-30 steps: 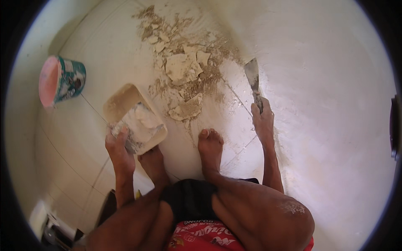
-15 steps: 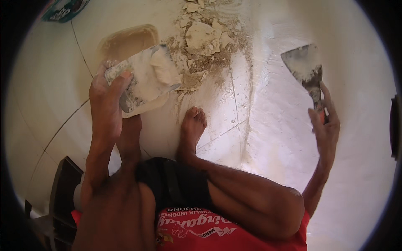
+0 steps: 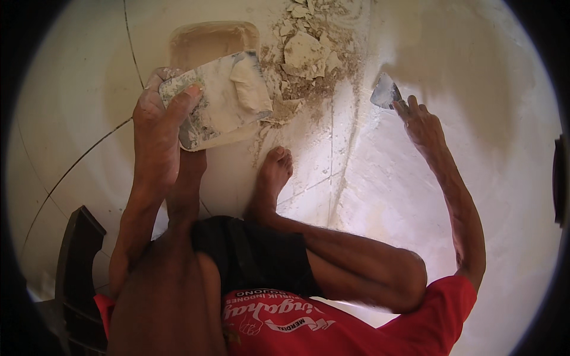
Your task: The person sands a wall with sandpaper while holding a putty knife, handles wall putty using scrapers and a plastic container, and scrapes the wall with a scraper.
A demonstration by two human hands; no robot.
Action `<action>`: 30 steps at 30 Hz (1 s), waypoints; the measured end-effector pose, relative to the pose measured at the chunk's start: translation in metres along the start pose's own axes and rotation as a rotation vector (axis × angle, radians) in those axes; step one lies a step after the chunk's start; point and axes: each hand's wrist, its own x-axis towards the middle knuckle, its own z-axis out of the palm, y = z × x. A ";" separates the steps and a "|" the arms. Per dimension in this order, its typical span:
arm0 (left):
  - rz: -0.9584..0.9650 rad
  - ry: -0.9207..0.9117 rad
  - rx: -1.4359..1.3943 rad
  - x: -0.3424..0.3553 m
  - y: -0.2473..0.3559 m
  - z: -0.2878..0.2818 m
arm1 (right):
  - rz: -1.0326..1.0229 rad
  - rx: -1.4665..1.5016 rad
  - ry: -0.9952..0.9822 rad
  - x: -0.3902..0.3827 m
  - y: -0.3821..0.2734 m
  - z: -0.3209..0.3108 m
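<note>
My left hand (image 3: 155,127) grips a flat rectangular board (image 3: 208,110), thumb on top and fingers beneath. White putty is smeared over the board, and a thick ridge of putty (image 3: 248,86) sits near its right edge. In my right hand (image 3: 423,127) is a putty knife (image 3: 385,93), its handle mostly hidden by my fingers. The knife's blade, coated pale, lies at the white wall (image 3: 409,196) low down, close to where wall and floor meet; whether it touches I cannot tell.
Beyond the board stands a tub (image 3: 178,50) with a putty-coated inside. Broken plaster flakes and dust (image 3: 306,56) lie along the wall's foot. My bare foot (image 3: 274,175) is on the tiled floor, and a dark piece of furniture (image 3: 77,255) stands at lower left.
The putty knife has swung left and down to the wall's base, its blade turned, and my right arm reaches further forward. The board appears slightly farther right and higher in view.
</note>
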 end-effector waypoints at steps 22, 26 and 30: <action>-0.037 0.030 0.024 0.007 -0.012 0.003 | 0.174 -0.011 -0.104 -0.059 -0.020 -0.078; -0.051 -0.007 0.014 0.008 -0.018 0.013 | 0.238 0.098 0.050 -0.029 -0.027 -0.055; -0.030 0.031 0.061 0.004 -0.007 0.009 | 0.311 0.165 0.139 0.023 -0.032 -0.025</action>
